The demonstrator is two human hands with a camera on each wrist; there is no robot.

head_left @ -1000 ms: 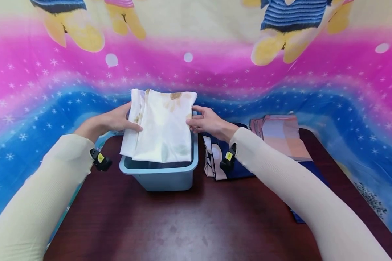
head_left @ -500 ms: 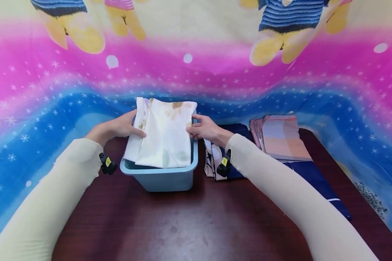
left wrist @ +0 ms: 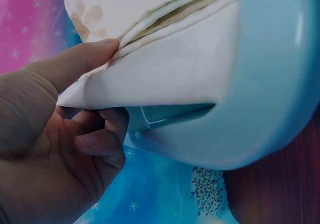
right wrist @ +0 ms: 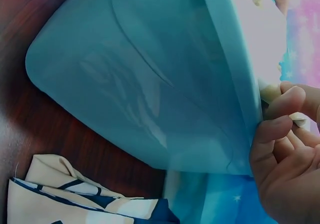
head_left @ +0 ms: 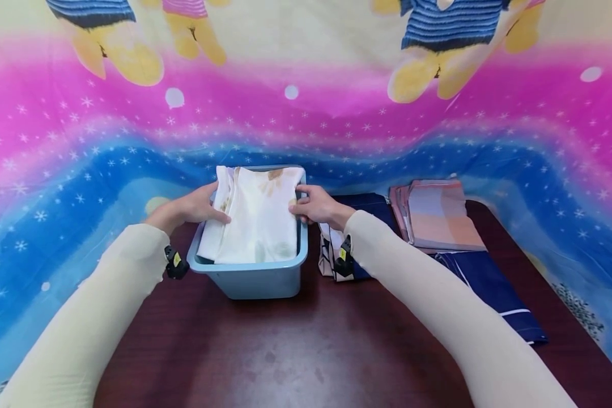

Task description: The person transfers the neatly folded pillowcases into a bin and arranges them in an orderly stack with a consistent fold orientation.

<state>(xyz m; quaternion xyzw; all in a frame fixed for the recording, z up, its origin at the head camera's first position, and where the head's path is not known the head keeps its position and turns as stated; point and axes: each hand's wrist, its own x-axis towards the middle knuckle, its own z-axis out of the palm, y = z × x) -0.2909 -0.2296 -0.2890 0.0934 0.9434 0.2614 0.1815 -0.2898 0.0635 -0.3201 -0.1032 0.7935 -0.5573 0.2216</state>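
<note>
A folded white cloth with a faint brown and green flower print lies in the mouth of a light blue plastic tub. My left hand pinches its left folded edge, thumb on top and fingers below, as the left wrist view shows on the cloth's layers. At the opposite side my right hand pinches the cloth's right edge between thumb and fingers. In the right wrist view, the fingers are right at the tub's rim. The tub's inside is mostly hidden under the cloth.
On the dark red-brown table, right of the tub, lie a folded navy and beige patterned cloth, a folded pink and peach cloth and a folded navy cloth. A printed snowflake curtain hangs behind.
Both hands have lowered the white cloth from above the tub down into its mouth. The left hand has also shifted slightly right. The tub has stayed in place.
</note>
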